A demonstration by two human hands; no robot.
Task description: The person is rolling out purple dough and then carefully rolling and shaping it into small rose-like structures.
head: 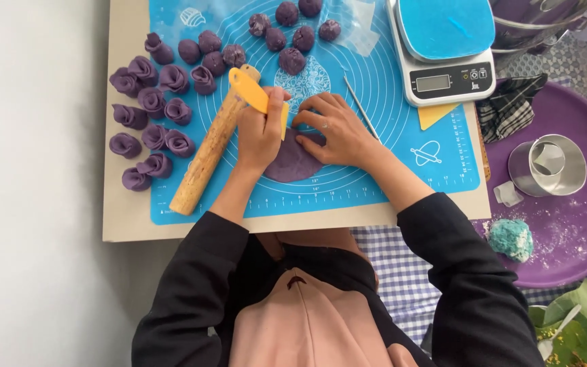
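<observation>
Overhead view. The left hand [261,132] grasps a yellow scraper [255,92], its blade angled toward 11 o'clock. The right hand [338,129], fingers curled and pressing, rests on a flattened purple dough disc [292,162] at the centre of the blue mat [402,170]. A wooden rolling pin [206,153] lies at 9 o'clock of the disc; rose-shaped dough pieces [151,129] cluster farther at 9 o'clock, dough balls [292,34] at 12 o'clock, a scale [443,75] at 2 o'clock.
</observation>
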